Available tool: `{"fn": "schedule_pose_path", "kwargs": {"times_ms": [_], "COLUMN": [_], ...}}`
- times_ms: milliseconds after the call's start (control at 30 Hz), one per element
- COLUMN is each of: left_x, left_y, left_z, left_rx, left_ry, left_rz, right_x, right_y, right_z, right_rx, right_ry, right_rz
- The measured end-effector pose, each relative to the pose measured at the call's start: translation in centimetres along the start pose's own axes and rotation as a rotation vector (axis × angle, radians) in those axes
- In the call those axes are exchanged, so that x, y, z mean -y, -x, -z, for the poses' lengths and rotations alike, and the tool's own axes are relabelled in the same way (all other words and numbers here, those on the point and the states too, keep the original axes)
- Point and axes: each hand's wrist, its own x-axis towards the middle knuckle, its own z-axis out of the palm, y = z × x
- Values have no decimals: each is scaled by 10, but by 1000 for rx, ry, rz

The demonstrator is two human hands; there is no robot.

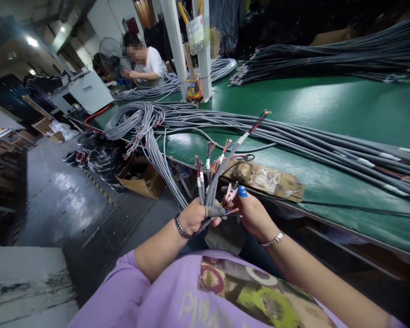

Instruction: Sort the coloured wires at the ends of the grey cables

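Note:
My left hand [195,216] is closed round a bunch of grey multi-core cables [214,182], with a grey covering on its thumb. The cable ends fan upward, stripped to red, blue and other coloured wires, with white bands where the grey jacket stops. One cable reaches higher than the others, toward the table. Just to the right, my right hand [254,214] has its fingers pinched by a small pinkish-white, clip-like piece [230,193]; blue tape covers the thumb tip. Coloured wires [230,211] stick out between both hands. Exactly what the right fingertips grip is partly hidden.
Long grey cables [294,141] lie along the green table [328,102], beside a coiled bundle [133,118]. A worn cardboard piece [266,180] rests at the near edge. A white post [205,54] rises behind. Across the table sits another person [153,61]. A cardboard box [141,177] stands below.

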Motion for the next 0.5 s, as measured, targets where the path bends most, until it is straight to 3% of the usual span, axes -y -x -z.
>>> {"fn": "schedule_pose_path", "kwargs": {"times_ms": [167,500], "left_x": [1,5], "left_y": [-4,-8], "left_z": [-3,-5], "left_rx": [10,1], "left_ry": [24,-3], "left_rz": [46,78], "right_x": [0,-9], "right_y": [-6,-9], "right_z": [-3,0], "right_rx": [48,114], "right_ry": [-247,-418], "right_rz": [-145,-169]}}
